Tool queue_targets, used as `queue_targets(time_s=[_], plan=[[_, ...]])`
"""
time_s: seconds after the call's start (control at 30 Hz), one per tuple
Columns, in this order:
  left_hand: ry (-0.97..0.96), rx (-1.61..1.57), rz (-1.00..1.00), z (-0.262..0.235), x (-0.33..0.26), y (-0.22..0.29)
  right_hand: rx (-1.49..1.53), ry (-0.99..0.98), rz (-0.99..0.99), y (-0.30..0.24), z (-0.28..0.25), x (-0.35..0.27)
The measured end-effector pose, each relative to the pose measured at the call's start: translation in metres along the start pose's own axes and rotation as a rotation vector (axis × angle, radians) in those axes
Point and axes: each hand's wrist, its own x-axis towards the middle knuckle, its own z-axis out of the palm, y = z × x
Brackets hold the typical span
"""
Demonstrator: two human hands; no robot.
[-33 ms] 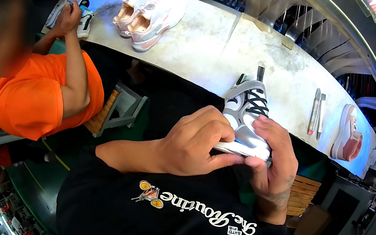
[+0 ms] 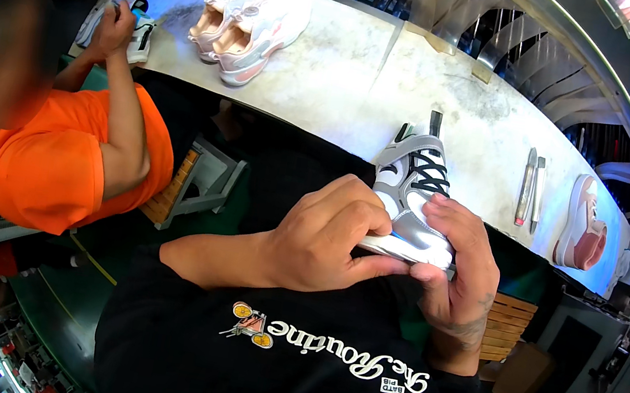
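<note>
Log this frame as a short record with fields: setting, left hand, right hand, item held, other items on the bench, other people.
setting: long pale workbench seen from above
left hand: left hand grips the toe end of the shoe from the left, fingers curled over it
right hand: right hand wraps the same shoe from the right
item held: grey and white sneaker with black laces
other items: pair of white and pink sneakers; two pens; a single pink and white sneaker
other people: a person in an orange shirt at the bench to the left
</note>
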Motion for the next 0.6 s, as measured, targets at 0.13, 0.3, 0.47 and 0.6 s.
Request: queue_targets(time_s=[0.13,0.3,0.47,0.6], plan=[[0.114,0.029,0.074,0.011,-0.003,-0.021,0.075,0.045,0.053,0.011,-0.006,-0.006],[0.064,-0.062,0.028,0.031,-0.018,-0.047,0.179,0.108,0.088,0.028,-0.014,-0.013],[-0.018,-0.198,-0.004,0.039,-0.016,-0.054,0.299,0.135,0.11,0.046,-0.019,-0.021],[-0.01,-0.21,0.004,0.041,-0.014,-0.056,0.346,0.13,0.097,0.054,-0.022,-0.025]])
